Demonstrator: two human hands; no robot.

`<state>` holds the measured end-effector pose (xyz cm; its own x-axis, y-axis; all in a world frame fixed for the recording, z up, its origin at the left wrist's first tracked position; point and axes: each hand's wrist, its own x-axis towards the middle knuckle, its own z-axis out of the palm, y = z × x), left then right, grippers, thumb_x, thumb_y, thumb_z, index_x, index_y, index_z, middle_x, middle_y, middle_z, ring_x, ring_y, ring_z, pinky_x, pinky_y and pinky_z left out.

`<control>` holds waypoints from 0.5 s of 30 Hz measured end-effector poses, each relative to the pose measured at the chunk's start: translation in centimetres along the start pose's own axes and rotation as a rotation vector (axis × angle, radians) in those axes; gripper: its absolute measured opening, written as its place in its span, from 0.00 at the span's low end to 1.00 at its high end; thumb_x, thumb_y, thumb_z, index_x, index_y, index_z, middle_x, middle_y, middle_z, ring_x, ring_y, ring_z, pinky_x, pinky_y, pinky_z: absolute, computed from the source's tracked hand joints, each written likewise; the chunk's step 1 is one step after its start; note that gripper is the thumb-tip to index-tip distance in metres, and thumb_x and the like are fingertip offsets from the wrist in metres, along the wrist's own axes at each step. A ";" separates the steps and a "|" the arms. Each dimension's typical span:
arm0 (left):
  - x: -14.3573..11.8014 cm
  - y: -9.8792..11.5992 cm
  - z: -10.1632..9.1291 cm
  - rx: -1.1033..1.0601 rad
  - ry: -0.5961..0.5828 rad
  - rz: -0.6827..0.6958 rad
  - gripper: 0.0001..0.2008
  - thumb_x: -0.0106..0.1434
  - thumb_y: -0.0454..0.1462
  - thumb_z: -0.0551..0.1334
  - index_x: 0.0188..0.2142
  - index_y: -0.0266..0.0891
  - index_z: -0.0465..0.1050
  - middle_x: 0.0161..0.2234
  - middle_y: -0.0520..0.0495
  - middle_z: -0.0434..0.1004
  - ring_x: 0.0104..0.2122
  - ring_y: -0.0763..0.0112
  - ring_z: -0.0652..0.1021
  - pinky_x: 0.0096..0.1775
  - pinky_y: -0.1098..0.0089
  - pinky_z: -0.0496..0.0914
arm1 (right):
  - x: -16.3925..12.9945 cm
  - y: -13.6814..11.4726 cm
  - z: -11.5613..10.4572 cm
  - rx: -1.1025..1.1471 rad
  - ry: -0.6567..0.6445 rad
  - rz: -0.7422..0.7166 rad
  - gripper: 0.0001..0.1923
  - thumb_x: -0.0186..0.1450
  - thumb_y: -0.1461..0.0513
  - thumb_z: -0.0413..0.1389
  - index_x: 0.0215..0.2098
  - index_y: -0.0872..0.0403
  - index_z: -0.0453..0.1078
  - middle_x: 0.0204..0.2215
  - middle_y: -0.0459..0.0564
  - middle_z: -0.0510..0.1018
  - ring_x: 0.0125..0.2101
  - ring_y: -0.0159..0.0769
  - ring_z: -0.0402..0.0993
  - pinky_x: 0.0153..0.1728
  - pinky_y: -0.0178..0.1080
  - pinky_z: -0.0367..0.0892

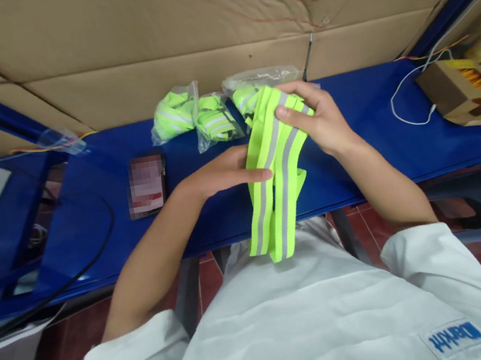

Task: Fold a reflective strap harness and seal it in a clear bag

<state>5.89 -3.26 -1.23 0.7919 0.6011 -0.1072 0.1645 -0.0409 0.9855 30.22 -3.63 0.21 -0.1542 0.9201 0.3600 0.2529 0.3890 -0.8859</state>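
Reflective strap, yellow-green with grey stripes: at centre of frame, over the front part of the blue table, in the grasp of both hands. Long axis running from upper right to lower left, steep in the frame, with upper end toward the back of the table and folded lower ends toward the white shirt. Doubled into several layers; seen from the front as two lengths side by side, with a narrow dark gap lower down.

Right hand: pinching the upper end from the right, with thumb across the front and fingers partly hidden behind. Left hand: pinching at about mid-length from the left, with thumb pointing across the front and fingers mostly out of view behind the layers. Firmness of either grip: cannot tell.

Governing relation: lower ends free below both grips, seen against the shirt, nearer to the left hand than to the right. Contact between lower ends and shirt: cannot tell.

Also noted, upper centre of frame, on the table beyond the hands: left bag, middle bag and, partly covered by the strap, right bag, all clear, with yellow-green material inside. At right of frame: cardboard box.
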 end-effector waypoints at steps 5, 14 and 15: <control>1.0 -0.9 2.1 -0.241 0.120 0.020 0.31 0.51 0.49 0.81 0.50 0.34 0.83 0.48 0.37 0.86 0.52 0.44 0.84 0.56 0.51 0.77 | -0.4 -0.9 -0.3 -0.180 -0.022 -0.189 0.31 0.64 0.37 0.63 0.56 0.44 0.76 0.57 0.49 0.81 0.60 0.55 0.75 0.63 0.56 0.71; 1.4 -2.0 3.4 -0.106 0.289 0.040 0.29 0.55 0.50 0.79 0.50 0.35 0.82 0.48 0.41 0.87 0.49 0.51 0.85 0.50 0.60 0.79 | 0.1 0.0 0.4 0.257 -0.136 0.185 0.33 0.60 0.34 0.65 0.49 0.49 0.77 0.43 0.50 0.85 0.50 0.49 0.83 0.51 0.52 0.80; 1.3 -2.0 3.1 -0.090 0.286 0.064 0.29 0.55 0.50 0.79 0.51 0.36 0.82 0.49 0.41 0.86 0.50 0.52 0.84 0.50 0.61 0.79 | 0.1 0.2 0.5 0.316 -0.179 0.233 0.33 0.60 0.34 0.65 0.48 0.50 0.77 0.42 0.51 0.85 0.47 0.49 0.83 0.49 0.51 0.81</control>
<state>8.46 -4.86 -3.80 0.5992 0.8005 -0.0162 0.0572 -0.0226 0.9981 29.76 -3.44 -0.07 -0.2982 0.9484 0.1083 -0.0002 0.1134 -0.9936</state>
